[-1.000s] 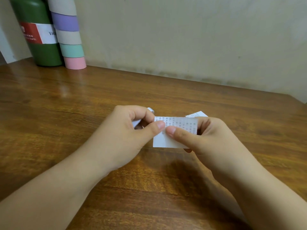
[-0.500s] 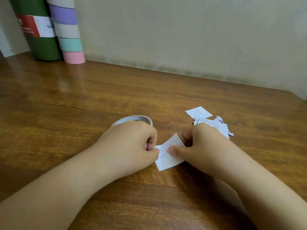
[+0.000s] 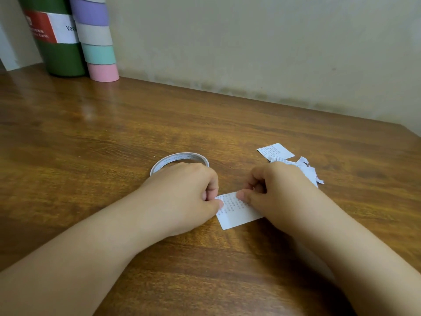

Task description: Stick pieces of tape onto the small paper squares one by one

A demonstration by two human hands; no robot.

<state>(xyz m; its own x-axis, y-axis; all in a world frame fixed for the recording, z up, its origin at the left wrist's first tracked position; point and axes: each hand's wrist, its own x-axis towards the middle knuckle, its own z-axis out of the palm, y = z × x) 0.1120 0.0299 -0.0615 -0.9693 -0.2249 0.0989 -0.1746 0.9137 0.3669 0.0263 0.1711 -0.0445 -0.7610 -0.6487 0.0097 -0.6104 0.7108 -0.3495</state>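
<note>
A small white paper square printed with tiny text lies on the wooden table between my hands. My left hand, fingers curled, pinches its left edge. My right hand pinches its upper right part with thumb and forefinger. A thin roll of double-sided tape lies flat just behind my left hand, partly hidden by it. More paper squares and scraps lie behind my right hand.
A green cylinder with a red and white label and a stack of pastel tape rolls stand at the far left against the wall. The table's right edge runs near the wall corner.
Both hands have lowered the paper square from in front of me down to the table. The tape roll and the pile of squares have come into view.
</note>
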